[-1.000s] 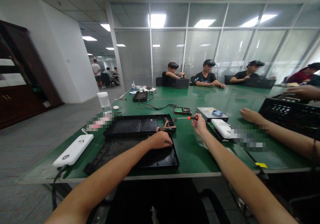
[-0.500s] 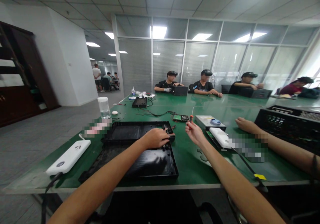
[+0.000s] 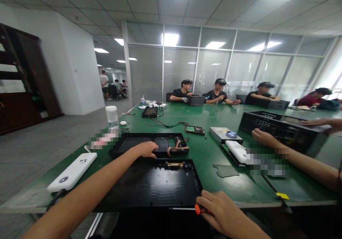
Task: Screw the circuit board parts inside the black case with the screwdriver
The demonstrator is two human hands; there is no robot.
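screwdriver (image 3: 184, 208) lies level along the near edge of the black cover (image 3: 157, 185), its orange collar pinched in the closed right hand (image 3: 223, 216), shaft pointing left, apparently held low and off its surface. the left hand (image 3: 146, 149) rests on the cover's far edge beside the open black tray (image 3: 133, 142), seemingly steadying it; whether those fingers clasp anything cannot be told.

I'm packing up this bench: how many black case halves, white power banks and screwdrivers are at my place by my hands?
black case halves: 2
white power banks: 2
screwdriver: 1
total: 5
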